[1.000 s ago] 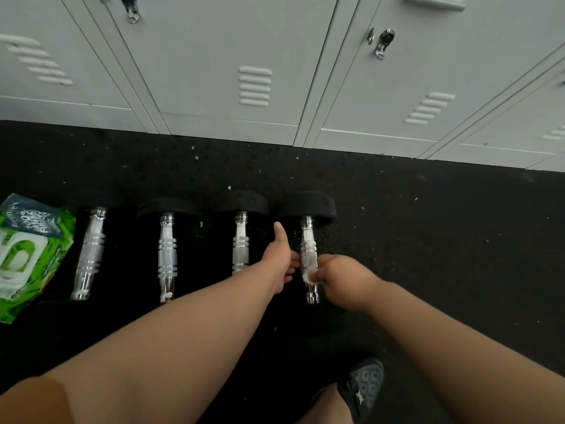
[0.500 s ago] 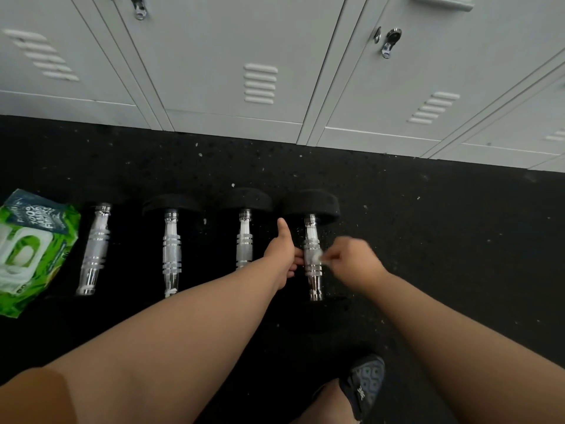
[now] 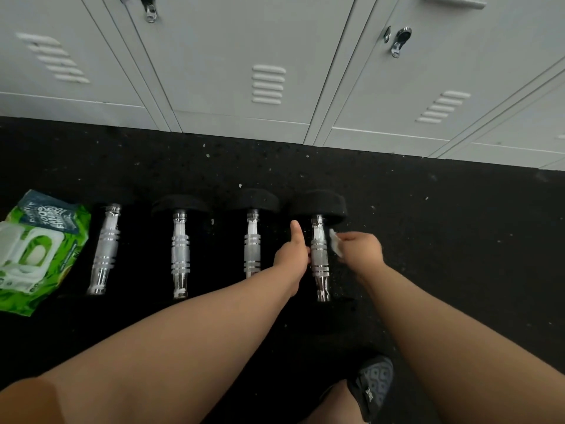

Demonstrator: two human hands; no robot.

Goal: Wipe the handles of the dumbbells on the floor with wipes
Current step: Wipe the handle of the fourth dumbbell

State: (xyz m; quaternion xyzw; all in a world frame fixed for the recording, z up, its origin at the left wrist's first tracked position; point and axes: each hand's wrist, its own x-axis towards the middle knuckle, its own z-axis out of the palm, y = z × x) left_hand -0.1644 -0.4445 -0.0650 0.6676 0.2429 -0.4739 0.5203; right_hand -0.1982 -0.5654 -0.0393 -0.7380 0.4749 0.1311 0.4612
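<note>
Lifted off the chrome a moment ago: small white crumpled wipe (image 3: pixel 335 246), now pinched in the right hand (image 3: pixel 360 250) just beside the knurled chrome handle (image 3: pixel 319 258) of the rightmost black-headed dumbbell (image 3: pixel 318 206), no longer wrapped round it as half a second back. Left hand (image 3: pixel 292 257) still at the handle's left side, thumb up, fingers curled toward the bar; whether gripping or merely touching, cannot tell. Judged from this: either a pause between strokes or this handle finished. Three more chrome-handled dumbbells to the left in a row on the black speckled rubber floor (image 3: pixel 458 240), the nearest (image 3: pixel 252 243), the middle (image 3: pixel 180 252), the far-left (image 3: pixel 105 249); no telling whether already wiped. Green plastic pack of wipes (image 3: pixel 39 255) at far left, cut by the frame edge. Near heads of the dumbbells lost against the dark floor. Grey metal lockers (image 3: pixel 275 56) behind; patterned dark shoe (image 3: pixel 374 384) at bottom.
</note>
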